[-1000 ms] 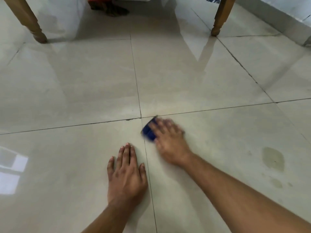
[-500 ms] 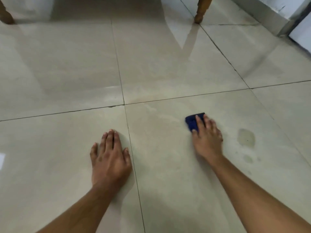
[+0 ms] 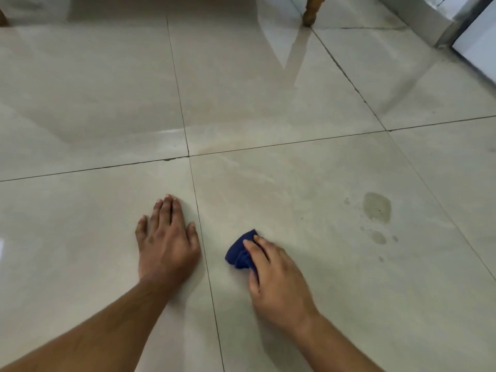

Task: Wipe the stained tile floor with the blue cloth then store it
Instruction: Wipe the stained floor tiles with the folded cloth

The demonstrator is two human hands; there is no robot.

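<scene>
Glossy tile floor [image 3: 268, 89]: right hand [image 3: 276, 275] presses bunched cloth [image 3: 237, 255], left hand [image 3: 166, 240] flat, empty; risk: stain [image 3: 377, 206] missed, lying well aside.

A home room is showing here: glossy beige tile floor [image 3: 268, 89] is reflecting a turned wooden furniture leg [image 3: 311, 10] standing near the wall base [image 3: 418, 14].

open floor [image 3: 268, 89], far wooden leg [image 3: 311, 12]

Right hand [image 3: 276, 275] presses the blue cloth [image 3: 240, 252] onto the floor [image 3: 295, 103]; left hand [image 3: 166, 242] lies flat beside it; stain [image 3: 377, 206] right.
</scene>
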